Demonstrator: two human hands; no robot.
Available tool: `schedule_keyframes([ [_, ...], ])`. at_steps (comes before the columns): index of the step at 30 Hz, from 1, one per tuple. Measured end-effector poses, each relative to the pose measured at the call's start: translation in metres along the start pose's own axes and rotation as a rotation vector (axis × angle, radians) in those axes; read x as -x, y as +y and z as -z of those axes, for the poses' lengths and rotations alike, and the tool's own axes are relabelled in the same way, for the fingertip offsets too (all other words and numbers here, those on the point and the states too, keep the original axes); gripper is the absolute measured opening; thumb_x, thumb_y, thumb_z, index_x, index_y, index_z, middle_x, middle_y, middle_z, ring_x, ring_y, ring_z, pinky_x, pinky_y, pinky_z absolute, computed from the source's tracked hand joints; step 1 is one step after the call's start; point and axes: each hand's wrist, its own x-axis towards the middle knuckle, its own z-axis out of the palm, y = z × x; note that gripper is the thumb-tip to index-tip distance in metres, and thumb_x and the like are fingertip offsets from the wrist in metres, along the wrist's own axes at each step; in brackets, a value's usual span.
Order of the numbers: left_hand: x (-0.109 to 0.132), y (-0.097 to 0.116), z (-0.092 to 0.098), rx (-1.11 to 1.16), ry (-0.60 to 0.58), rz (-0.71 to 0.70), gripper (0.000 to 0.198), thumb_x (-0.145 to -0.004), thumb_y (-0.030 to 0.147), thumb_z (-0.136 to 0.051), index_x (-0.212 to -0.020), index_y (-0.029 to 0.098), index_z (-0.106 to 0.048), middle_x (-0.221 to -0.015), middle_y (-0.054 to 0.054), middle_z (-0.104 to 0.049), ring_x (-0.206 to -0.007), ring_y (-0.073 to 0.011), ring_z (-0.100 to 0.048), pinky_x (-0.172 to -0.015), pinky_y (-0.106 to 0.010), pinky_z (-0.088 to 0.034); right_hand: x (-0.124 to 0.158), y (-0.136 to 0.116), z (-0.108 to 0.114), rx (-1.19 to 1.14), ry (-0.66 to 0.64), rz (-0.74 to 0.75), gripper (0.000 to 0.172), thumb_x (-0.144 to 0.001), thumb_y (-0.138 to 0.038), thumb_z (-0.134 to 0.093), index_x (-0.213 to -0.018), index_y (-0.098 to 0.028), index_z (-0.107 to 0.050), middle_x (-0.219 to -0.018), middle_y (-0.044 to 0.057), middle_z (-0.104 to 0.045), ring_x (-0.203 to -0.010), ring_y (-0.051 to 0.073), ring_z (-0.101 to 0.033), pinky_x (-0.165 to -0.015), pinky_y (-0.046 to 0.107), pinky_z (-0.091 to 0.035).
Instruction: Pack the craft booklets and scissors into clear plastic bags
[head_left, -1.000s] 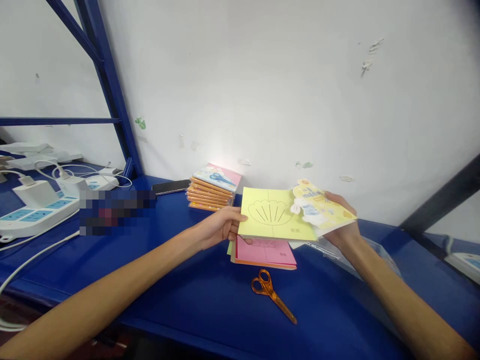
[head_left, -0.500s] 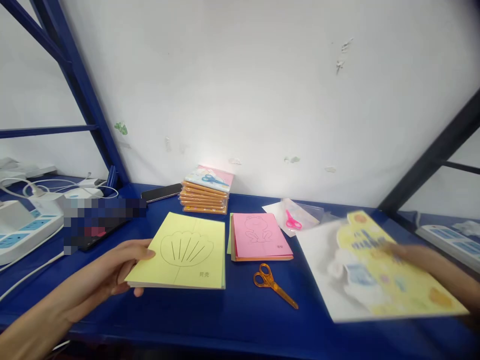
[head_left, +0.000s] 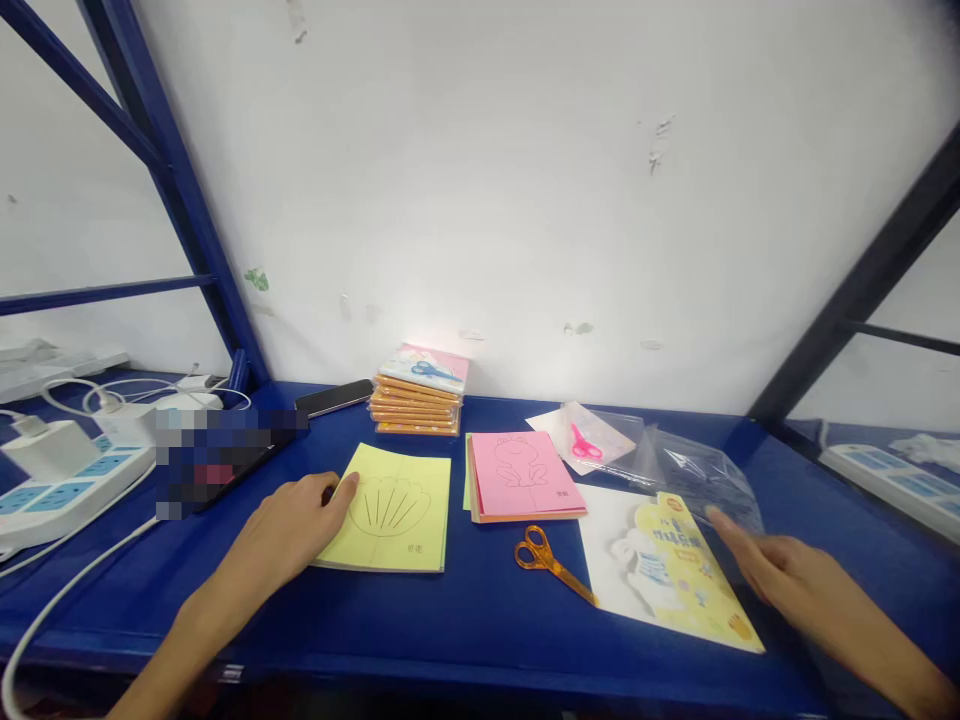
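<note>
My left hand (head_left: pixel 289 530) rests flat on the left edge of a yellow paper stack (head_left: pixel 394 512) whose top sheet bears a shell drawing. It lies on the blue shelf (head_left: pixel 465 630). My right hand (head_left: pixel 780 575) is open, fingers stretched out, touching the right edge of a yellow and white printed card (head_left: pixel 667 570) that lies flat. Between the two lie a pink paper stack (head_left: pixel 523 475) with a frog outline and orange scissors (head_left: pixel 551 563).
A pile of orange-edged packets (head_left: pixel 420 390) and a dark phone (head_left: pixel 334 397) sit by the wall. Clear bags (head_left: pixel 675 465), one with pink scissors (head_left: pixel 581 442), lie at the back right. White power strips with cables (head_left: pixel 60 470) are at the left. Blue frame posts stand on both sides.
The yellow stack went from above the pink stack to the shelf at the left. The right hand swung the printed card out to the right, laid it flat and opened.
</note>
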Motion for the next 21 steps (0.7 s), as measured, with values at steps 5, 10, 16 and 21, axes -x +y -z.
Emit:
schedule_keyframes([
  [5,-0.010,0.000,-0.004,-0.066,0.005,0.076,0.070,-0.097,0.057,-0.023,-0.116,0.014,-0.075,-0.120,-0.024,-0.074,-0.118,-0.0471,-0.063,-0.094,-0.052,-0.044,-0.010,-0.020,0.021,-0.031,0.059,0.048,0.074,-0.092,-0.081,-0.018,-0.049,-0.024,-0.039,-0.047,0.004,-0.051,-0.053,0.023,-0.053,-0.062,0.037,-0.041],
  [10,-0.012,-0.001,-0.009,-0.106,0.042,0.080,0.068,-0.099,0.052,-0.019,-0.112,0.013,-0.073,-0.117,-0.025,-0.074,-0.113,-0.0475,-0.065,-0.091,-0.053,-0.044,-0.020,-0.024,0.024,-0.163,0.023,0.062,0.075,-0.092,-0.083,-0.022,-0.051,-0.023,-0.044,-0.043,0.002,-0.049,-0.049,0.020,-0.048,-0.058,0.035,-0.036],
  [16,-0.016,-0.010,-0.003,-0.053,0.009,-0.006,0.058,-0.100,0.046,-0.018,-0.077,0.024,-0.066,-0.088,-0.009,-0.078,-0.089,-0.0306,-0.071,-0.077,-0.037,-0.045,0.002,-0.018,0.029,-0.284,-0.422,0.005,0.082,-0.086,-0.089,-0.030,-0.072,-0.019,-0.070,-0.057,0.008,-0.068,-0.060,0.021,-0.062,-0.061,0.031,-0.044],
  [21,-0.017,-0.016,-0.004,-0.040,0.043,-0.005,0.058,-0.100,0.048,-0.017,-0.075,0.025,-0.063,-0.082,-0.007,-0.076,-0.087,-0.0292,-0.071,-0.075,-0.035,-0.044,-0.001,0.004,0.021,-0.376,-0.468,-0.045,0.085,-0.087,-0.086,-0.033,-0.070,-0.014,-0.076,-0.059,0.010,-0.069,-0.060,0.018,-0.064,-0.056,0.026,-0.043],
])
